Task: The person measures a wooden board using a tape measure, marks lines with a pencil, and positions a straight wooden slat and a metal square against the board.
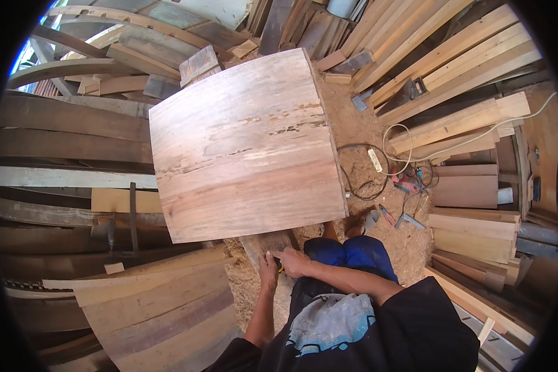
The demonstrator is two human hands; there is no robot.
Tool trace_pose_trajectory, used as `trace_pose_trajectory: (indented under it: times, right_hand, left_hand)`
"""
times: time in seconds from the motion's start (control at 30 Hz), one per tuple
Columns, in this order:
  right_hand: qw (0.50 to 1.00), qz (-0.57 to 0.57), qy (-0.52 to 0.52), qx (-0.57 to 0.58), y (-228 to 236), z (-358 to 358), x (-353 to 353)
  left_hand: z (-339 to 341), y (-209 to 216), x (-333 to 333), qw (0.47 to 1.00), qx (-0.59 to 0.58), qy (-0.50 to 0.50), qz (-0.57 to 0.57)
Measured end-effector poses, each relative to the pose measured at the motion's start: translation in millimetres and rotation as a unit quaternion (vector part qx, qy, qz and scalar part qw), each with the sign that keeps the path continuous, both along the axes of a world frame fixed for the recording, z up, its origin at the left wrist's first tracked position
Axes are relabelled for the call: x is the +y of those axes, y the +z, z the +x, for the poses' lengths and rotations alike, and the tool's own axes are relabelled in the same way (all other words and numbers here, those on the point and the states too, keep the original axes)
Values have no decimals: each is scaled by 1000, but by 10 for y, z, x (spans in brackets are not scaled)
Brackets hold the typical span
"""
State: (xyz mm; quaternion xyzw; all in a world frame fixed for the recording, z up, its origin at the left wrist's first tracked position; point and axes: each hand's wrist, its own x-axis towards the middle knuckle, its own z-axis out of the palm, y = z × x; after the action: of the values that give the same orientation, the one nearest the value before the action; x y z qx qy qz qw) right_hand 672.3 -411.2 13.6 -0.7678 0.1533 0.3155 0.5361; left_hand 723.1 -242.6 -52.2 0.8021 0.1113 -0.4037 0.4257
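My left hand (268,270) and my right hand (294,263) are close together in front of my lap. They are above a short, rough wooden board (254,247). Between them a small black-and-yellow thing (280,267) shows, mostly covered by my right hand, too small to name surely. The left hand's fingers are closed, and what they pinch is hidden. My right hand's fingers curl at the black-and-yellow thing. Just beyond both hands lies a large wooden panel (248,149) of joined boards, with dark pitted streaks.
Another joined panel (167,304) lies at the lower left. Sawdust covers the floor (409,248), with pliers (387,216), a red power tool (407,182), a white power strip (374,160) and looped cords at right. Stacked timber (459,68) and a handsaw (409,93) stand farther back; curved planks fill the left.
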Motion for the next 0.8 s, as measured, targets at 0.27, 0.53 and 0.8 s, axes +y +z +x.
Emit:
trace_pose_trajectory:
  times: [0.27, 0.53, 0.8]
  right_hand:
    - [993, -69, -100, -5, 185, -117, -479]
    - [843, -379, -380, -43, -275, -849, -1854]
    - [883, -30, -463, -67, -626, -684, -1984]
  left_hand:
    - [-8, 52, -77, 950, -221, -189, 110]
    - [700, 427, -568, 900, -258, -246, 251]
    - [796, 58, -493, 866, -302, -300, 263]
